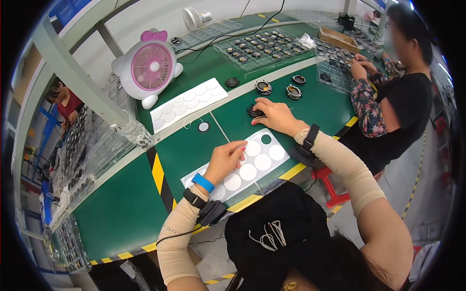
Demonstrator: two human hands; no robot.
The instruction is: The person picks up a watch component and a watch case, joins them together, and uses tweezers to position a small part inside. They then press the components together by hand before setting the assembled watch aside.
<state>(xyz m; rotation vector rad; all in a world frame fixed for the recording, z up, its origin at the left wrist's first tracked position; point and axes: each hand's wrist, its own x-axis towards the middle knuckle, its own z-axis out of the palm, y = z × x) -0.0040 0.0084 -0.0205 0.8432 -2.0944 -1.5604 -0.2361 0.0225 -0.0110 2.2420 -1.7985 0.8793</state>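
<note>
In front of me lies a white sheet of round stickers (275, 164), with a green gap near its far right corner where one circle is gone. My left hand (224, 162) rests over the sheet, thumb and fingertips pinched together at its far edge; anything between them is too small to make out. Beyond the sheet, my right hand (277, 116) curls its thumb and fingers around a black round part (254, 111) on the green table, partly covered by the hand. Several similar round parts sit just past it, including a silver-rimmed case (263, 88) and another case (293, 91).
A second sticker sheet (187, 104) and a small white-faced disc (204, 126) lie to the left. Behind them stands a pink and white fan (151, 67). A clear tray (233, 65) holds many parts. On the right, a co-worker (405, 102) handles parts. Striped tape (245, 202) lines the table edge.
</note>
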